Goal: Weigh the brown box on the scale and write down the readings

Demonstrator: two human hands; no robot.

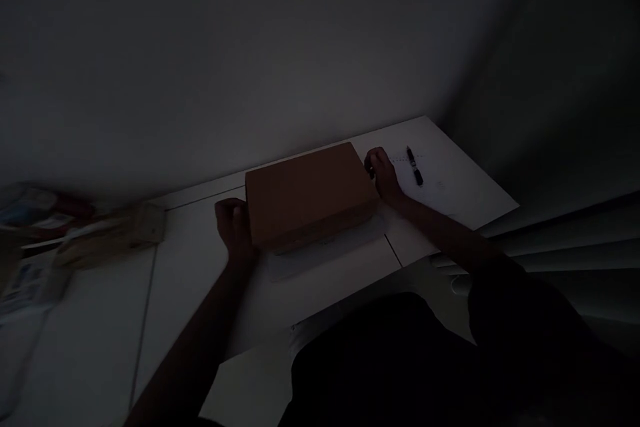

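A closed brown cardboard box [310,193] lies flat on the white table, between my two hands. My left hand [234,227] is at its left side, fingers curled in and the wrist close against the box's near left corner. At the right side, my right hand [383,170] is also closed, with its fingers bent beside the box's edge. Both hands seem to grip the box from its sides, though the dim light hides the exact contact. To the right of my right hand lies a dark pen [415,165].
The white table [190,287] runs along a pale wall [250,60]. Blurred packages [115,233] and a printed item [30,280] are at the left. Faint marks show around the pen. Pale folds [560,267] hang beyond the right edge.
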